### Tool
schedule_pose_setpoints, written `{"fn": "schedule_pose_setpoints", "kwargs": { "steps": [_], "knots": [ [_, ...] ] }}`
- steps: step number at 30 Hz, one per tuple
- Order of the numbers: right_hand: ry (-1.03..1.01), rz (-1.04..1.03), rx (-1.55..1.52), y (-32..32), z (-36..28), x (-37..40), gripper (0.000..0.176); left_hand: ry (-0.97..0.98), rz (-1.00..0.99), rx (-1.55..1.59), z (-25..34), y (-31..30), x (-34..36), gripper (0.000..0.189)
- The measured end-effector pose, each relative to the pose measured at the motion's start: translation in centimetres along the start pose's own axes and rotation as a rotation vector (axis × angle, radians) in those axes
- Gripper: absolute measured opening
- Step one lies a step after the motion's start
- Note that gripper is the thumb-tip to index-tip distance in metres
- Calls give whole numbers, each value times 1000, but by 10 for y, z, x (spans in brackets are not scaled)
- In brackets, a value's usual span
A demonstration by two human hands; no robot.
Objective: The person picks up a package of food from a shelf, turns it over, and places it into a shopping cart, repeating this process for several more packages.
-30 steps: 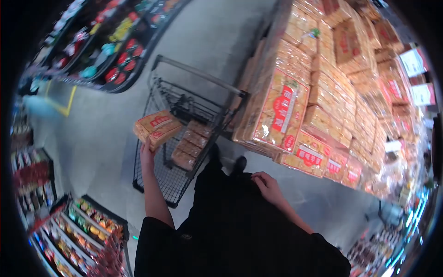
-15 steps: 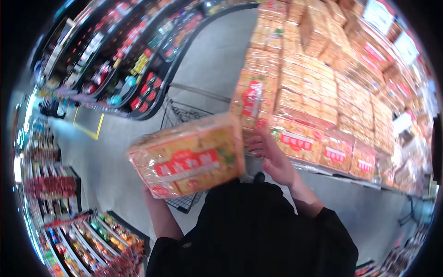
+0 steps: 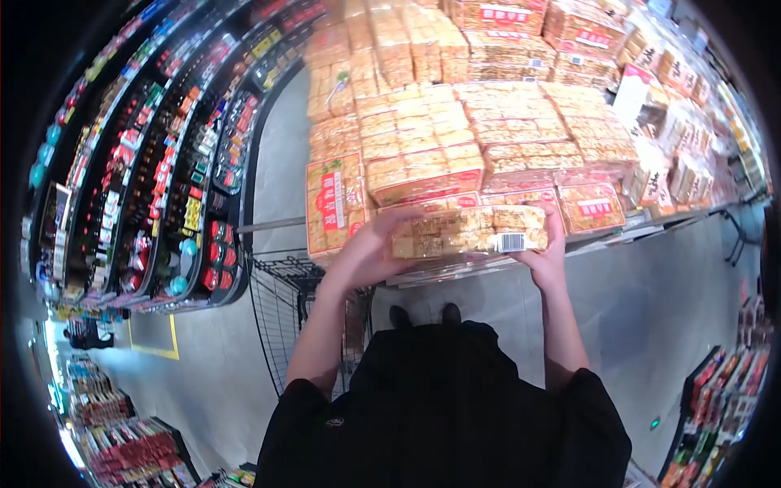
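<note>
Between my two hands is a clear-wrapped package of light brown snack blocks (image 3: 464, 231), its narrow side with a barcode turned up toward me. My left hand (image 3: 376, 250) grips its left end. The right end is held by my right hand (image 3: 549, 252), thumb at the lower edge near the barcode. Just beyond the package are stacks of similar packages (image 3: 423, 167) with red labels, on a display. One package (image 3: 333, 199) stands on edge at the stack's left corner, its red label facing out.
A wire shopping cart (image 3: 277, 317) stands to the left of my body. Long curved shelves (image 3: 146, 163) of goods run along the left. White-wrapped packs (image 3: 691, 154) lie at the right of the display. More shelves (image 3: 720, 415) are at the lower right. A distant person (image 3: 88, 333) is at far left.
The held package has moved right and turned from its labelled face to its narrow side. My right hand, apart from it before, now grips its right end. The view has shifted toward the display.
</note>
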State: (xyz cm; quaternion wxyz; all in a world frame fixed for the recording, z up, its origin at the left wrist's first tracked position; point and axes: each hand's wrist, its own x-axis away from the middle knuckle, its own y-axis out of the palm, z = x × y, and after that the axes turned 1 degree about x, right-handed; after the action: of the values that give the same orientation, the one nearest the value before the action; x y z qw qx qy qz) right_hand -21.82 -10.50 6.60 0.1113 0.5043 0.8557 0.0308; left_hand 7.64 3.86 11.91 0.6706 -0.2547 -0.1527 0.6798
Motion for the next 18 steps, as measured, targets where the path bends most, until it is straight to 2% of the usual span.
{"fn": "schedule_pose_setpoints", "kwargs": {
  "steps": [3,6,10,13,18],
  "knots": [
    [-199,36,52,-3,11,-7,75,-94,95,5,11,8,-15,72],
    [-198,18,333,-4,19,-10,72,-182,111,-27,1,12,-15,72],
    [-108,63,261,2,31,-7,72,-165,67,-143,-12,11,-13,73],
    [-118,79,380,6,28,-5,73,-128,39,-151,-16,10,-15,74],
    [-82,88,314,2,37,-4,72,-197,8,-157,-4,9,-21,73]
  ]
}}
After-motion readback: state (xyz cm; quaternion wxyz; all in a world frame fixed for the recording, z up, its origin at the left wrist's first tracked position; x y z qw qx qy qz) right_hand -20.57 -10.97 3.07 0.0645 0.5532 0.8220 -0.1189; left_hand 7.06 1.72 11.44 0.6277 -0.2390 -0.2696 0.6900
